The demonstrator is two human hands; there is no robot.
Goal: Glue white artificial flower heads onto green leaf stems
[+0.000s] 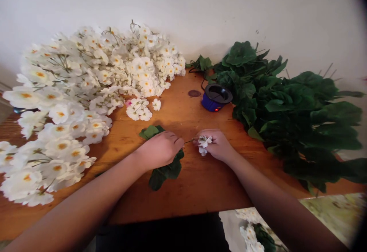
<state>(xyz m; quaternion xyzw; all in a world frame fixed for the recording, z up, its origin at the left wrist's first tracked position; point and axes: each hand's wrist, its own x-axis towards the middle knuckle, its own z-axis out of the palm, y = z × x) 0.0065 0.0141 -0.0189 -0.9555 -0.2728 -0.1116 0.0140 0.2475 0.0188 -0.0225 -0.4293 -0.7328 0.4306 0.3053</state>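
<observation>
My left hand (162, 149) is closed around the stem of a green leaf cluster (164, 173), whose leaves stick out above and below the fist. Opposite it, my right hand (218, 145) is closed on a small white artificial flower (204, 144) with little blossoms. A thin stem (188, 141) spans the gap between the two hands. Which of the two pieces it belongs to, I cannot tell. Both hands are over the middle of the wooden table (197, 183), and the fingertips are partly hidden.
White artificial flowers (114, 65) are heaped on the left, with a small bunch (139, 109) nearer the middle. A blue pot with a black rim (216, 97) and a lit red switch stands behind my right hand. Green leaves (289, 107) are piled on the right. More flowers (250, 236) lie below the table edge.
</observation>
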